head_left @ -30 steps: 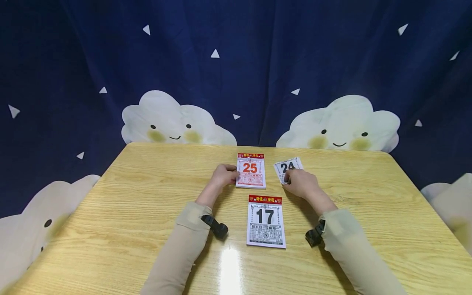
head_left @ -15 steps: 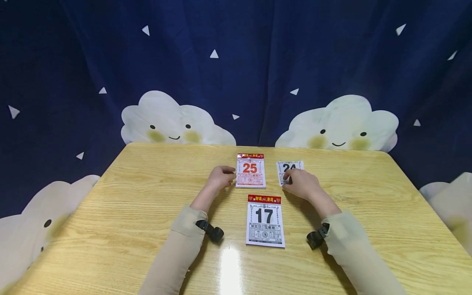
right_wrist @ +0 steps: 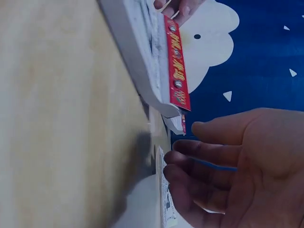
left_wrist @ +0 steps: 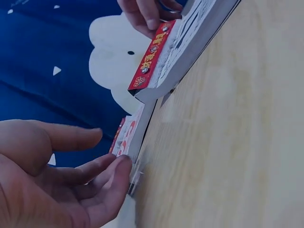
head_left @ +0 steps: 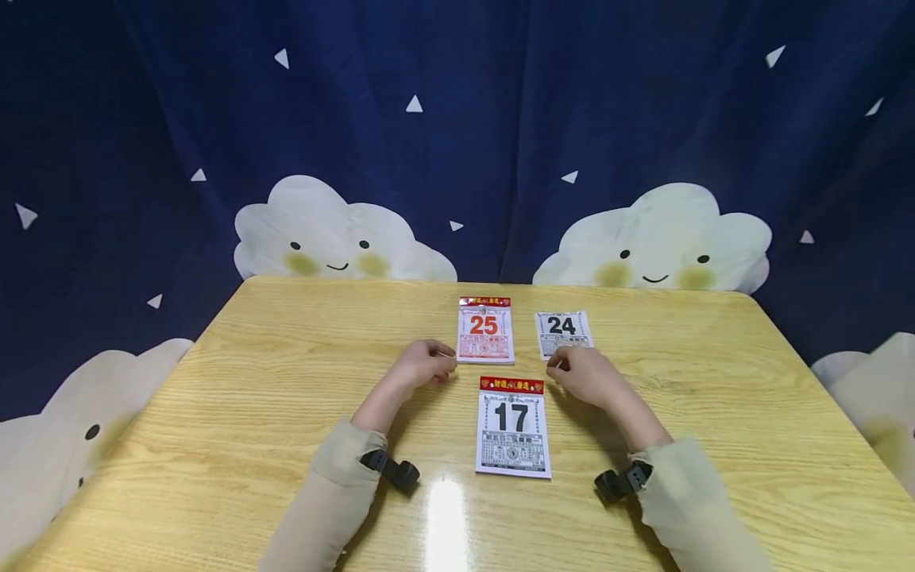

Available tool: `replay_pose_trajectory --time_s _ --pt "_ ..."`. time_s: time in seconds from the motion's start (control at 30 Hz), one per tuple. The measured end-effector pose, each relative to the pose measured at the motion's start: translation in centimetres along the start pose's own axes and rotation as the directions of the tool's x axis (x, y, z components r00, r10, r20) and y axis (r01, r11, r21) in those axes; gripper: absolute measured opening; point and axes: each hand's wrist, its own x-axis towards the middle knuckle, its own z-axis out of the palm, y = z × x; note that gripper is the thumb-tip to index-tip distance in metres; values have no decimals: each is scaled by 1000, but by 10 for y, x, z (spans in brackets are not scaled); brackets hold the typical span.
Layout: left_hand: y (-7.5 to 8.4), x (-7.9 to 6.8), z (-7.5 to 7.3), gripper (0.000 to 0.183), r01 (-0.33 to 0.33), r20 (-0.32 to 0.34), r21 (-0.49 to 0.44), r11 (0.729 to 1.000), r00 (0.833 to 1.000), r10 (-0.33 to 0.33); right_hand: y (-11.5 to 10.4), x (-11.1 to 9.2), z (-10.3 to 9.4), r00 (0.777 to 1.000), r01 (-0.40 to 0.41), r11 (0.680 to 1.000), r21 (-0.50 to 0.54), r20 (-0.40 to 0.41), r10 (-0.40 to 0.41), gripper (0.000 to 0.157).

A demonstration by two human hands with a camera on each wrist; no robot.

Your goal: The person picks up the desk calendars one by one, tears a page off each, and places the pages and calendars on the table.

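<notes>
Three pieces of tear-off calendar lie flat on the table. A calendar pad with a red 25 [head_left: 484, 334] and red header is at the back middle. To its right lies a calendar leaf with a black 24 [head_left: 561, 326], without a header. Nearest is a pad with a black 17 [head_left: 513, 429] and red header, also seen edge-on in the wrist views. My left hand [head_left: 422, 364] hovers beside the 25 pad's lower left corner, fingers loosely bent, holding nothing. My right hand [head_left: 582, 373] is at the lower edge of the 24 leaf, overlapping it, with empty, loosely curled fingers.
The pieces lie on a pale wooden table [head_left: 300, 381] with its far edge just behind them. A dark blue curtain [head_left: 472, 143] with smiling clouds hangs behind. Black wrist cameras sit on both sleeves, and a bright light reflection crosses the front of the table.
The right hand has straightened the tilted 24 leaf, let go of it and drawn back. The left hand has moved off the 25 pad's left edge, toward the person.
</notes>
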Motion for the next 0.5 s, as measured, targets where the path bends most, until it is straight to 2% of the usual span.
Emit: replay_pose_trajectory --time_s 0.17,0.2,0.33,0.5 --pt "-2 -7 3 23 16 93 66 998 995 -22 -3 -9 5 999 -45 998 51 20 44 16" --pt "1 -10 5 22 35 89 90 995 995 -43 -3 -11 6 998 -54 996 74 34 52 16" --pt "3 -15 8 20 8 103 155 988 994 -24 -7 -16 10 994 -83 987 141 78 72 16" --pt "6 -20 12 21 -7 150 186 983 988 -21 -13 -22 11 991 -120 983 141 73 110 16"
